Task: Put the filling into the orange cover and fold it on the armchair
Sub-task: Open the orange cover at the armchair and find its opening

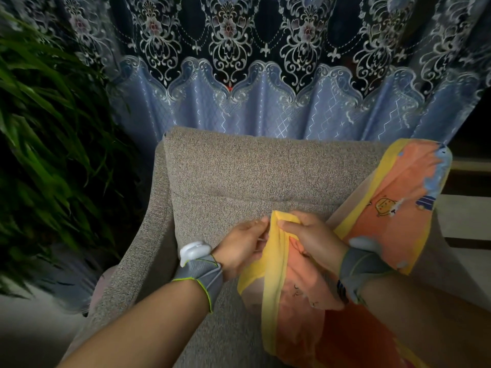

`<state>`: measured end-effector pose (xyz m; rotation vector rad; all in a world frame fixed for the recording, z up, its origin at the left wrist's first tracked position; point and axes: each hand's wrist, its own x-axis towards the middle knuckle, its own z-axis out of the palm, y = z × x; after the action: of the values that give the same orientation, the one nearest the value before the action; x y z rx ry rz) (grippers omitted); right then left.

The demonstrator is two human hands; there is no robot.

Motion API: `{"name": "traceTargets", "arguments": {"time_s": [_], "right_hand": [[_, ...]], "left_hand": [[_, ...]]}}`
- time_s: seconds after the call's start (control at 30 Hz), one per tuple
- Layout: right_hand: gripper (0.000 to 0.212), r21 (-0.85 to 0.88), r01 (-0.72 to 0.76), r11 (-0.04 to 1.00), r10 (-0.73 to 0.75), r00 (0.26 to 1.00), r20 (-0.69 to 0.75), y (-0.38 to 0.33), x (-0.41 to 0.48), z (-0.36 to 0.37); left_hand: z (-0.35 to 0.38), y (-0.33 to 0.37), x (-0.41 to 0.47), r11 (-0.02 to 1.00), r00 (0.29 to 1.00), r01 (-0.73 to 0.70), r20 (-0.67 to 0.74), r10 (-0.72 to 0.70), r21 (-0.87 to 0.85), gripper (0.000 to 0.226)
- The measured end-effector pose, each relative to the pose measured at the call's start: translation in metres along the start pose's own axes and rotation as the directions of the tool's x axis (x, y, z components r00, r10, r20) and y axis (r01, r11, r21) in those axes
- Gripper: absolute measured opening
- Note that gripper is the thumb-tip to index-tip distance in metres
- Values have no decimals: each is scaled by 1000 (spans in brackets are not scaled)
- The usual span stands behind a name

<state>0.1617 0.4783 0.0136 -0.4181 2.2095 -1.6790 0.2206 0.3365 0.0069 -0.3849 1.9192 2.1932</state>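
The orange cover (398,205) with a yellow border and cartoon prints drapes from the armchair's right arm down across the seat toward me. My right hand (313,240) pinches the yellow corner of the cover above the seat. My left hand (239,248) meets it from the left, fingertips on the same yellow edge. Both wrists wear grey bands; the left one carries a white device. The grey-beige armchair (239,176) fills the middle of the view. I cannot make out the filling separately from the cover.
A blue patterned curtain (265,75) hangs behind the armchair. A leafy green plant (39,128) stands close at the left. A pale shelf or furniture edge (465,213) shows at the far right.
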Motion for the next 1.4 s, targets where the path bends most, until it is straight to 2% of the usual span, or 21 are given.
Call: {"name": "traceTargets", "arguments": {"time_s": [0.13,0.2,0.27,0.33,0.4,0.43,0.47,0.53,0.63,0.7,0.77,0.9,1.0,1.13,1.23,1.33,1.4], "right_hand": [[43,-16,1,1000,-2,1000,-21,5,-10,6],[34,-26,8,1000,-8,1000,-11,9,-15,4],[9,-39,19,999,-18,1000,20,9,-20,4],[6,-126,78,989,-75,997,24,11,-21,2],[20,-250,141,958,-149,989,-13,7,-21,0],[18,-273,157,949,-169,985,-22,3,-22,-3],[14,-252,165,953,-172,985,-6,-2,-24,-5],[21,-140,92,986,-82,994,79,-7,-27,-11],[22,151,-126,981,72,945,320,-15,-28,-16],[28,203,-165,965,79,924,373,-23,-27,-17],[9,150,-99,984,45,944,326,-31,-27,-16],[4,-63,43,997,-27,969,246,-32,-25,-11],[9,-115,32,993,-4,972,237,-27,-23,-7],[12,-158,40,987,-5,977,215,-27,-24,-6],[12,-168,17,986,13,984,179,-27,-25,-2],[13,-98,-41,994,55,987,152,-23,-27,2],[10,-77,-52,996,63,986,152,-17,-25,2]], "left_hand": [[7,-12,4,978,994,90,70,-78,-188,23],[8,-14,2,966,984,140,144,-110,-219,23],[8,-15,-1,973,978,152,172,-122,-176,19],[9,-18,0,984,990,112,98,-98,-142,18],[9,-19,3,988,996,52,-61,-62,-143,18],[7,-20,5,987,990,27,-129,-48,-160,20],[6,-20,8,985,983,2,-178,-33,-173,22],[4,-20,10,988,975,-54,-223,21,-142,23],[5,-16,5,983,964,-176,-212,161,-57,22],[7,-11,1,964,949,-264,-185,255,-28,22],[8,-9,-3,940,930,-339,-138,339,24,15],[4,-9,-9,918,915,-386,-88,393,86,30],[2,-10,-12,916,919,-388,-28,393,106,15],[-3,-17,-12,936,945,-324,7,326,137,7],[-2,-19,-16,949,957,-291,36,289,120,18],[1,-24,-21,910,930,-362,21,366,201,29],[0,-25,-21,899,916,-397,24,400,183,25]]}}
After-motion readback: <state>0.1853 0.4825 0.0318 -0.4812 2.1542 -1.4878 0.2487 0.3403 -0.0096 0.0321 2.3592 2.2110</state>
